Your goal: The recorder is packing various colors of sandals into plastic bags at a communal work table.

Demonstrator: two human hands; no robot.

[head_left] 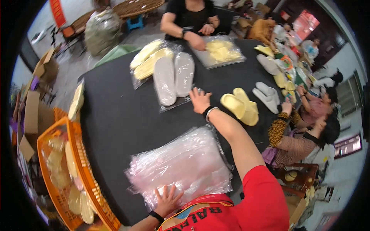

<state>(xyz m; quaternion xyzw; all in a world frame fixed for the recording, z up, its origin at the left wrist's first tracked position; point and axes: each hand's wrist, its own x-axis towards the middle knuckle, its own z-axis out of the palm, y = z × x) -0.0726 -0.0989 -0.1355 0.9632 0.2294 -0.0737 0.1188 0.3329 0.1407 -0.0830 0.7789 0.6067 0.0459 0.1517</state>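
My left hand (pixel 168 201) lies with spread fingers on the near edge of a stack of clear plastic bags (pixel 185 161). Farther out, my right hand (pixel 200 101) is stretched over the dark table, fingers apart, by the lower right corner of a bag holding a pair of grey slippers (pixel 165 81), soles up. Whether it touches that bag I cannot tell. Right of this hand sits a loose pair of yellow slippers (pixel 241 106), one partly over the other. Bagged yellow slippers (pixel 148 59) lie behind the grey pair.
An orange crate (pixel 83 161) with slippers stands at the table's left edge. Across the table, a person (pixel 192 23) has a hand on bagged yellow slippers (pixel 221 50). Loose grey slippers (pixel 266 96) and several people line the right side. Cardboard boxes (pixel 36 115) stand far left.
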